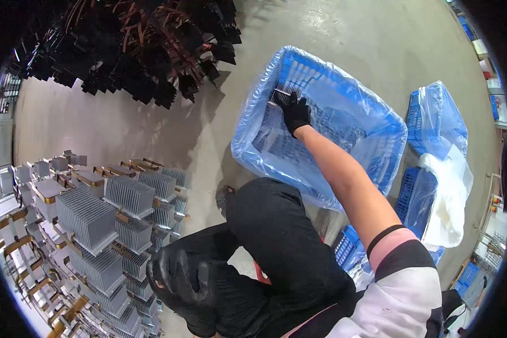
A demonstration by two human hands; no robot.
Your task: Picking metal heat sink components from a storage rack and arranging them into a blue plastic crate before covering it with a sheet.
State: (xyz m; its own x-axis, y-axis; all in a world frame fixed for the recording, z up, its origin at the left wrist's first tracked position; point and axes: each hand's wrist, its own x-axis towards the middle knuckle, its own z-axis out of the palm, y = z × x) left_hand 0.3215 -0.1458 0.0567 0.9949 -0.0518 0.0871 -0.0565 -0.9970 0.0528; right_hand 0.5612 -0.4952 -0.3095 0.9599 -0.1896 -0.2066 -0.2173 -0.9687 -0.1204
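Note:
My right hand (297, 114), in a black glove, reaches into a large blue crate (397, 130) lined with clear plastic film (343, 98). Its fingers are closed on a small finned metal heat sink (288, 90) at the crate's far left corner; the glove covers part of it. My left hand (180, 275), gloved in black too, is by my bent leg, near the racked heat sinks. Its fingers look loosely spread, and nothing shows in them.
Grey finned heat sinks (87, 217) hang in rows on a rack at left. Dark parts (152, 56) hang in a dense cluster at the upper left. More film-lined blue crates (428, 115) stand on the right, one with white sheeting (448, 197) over it.

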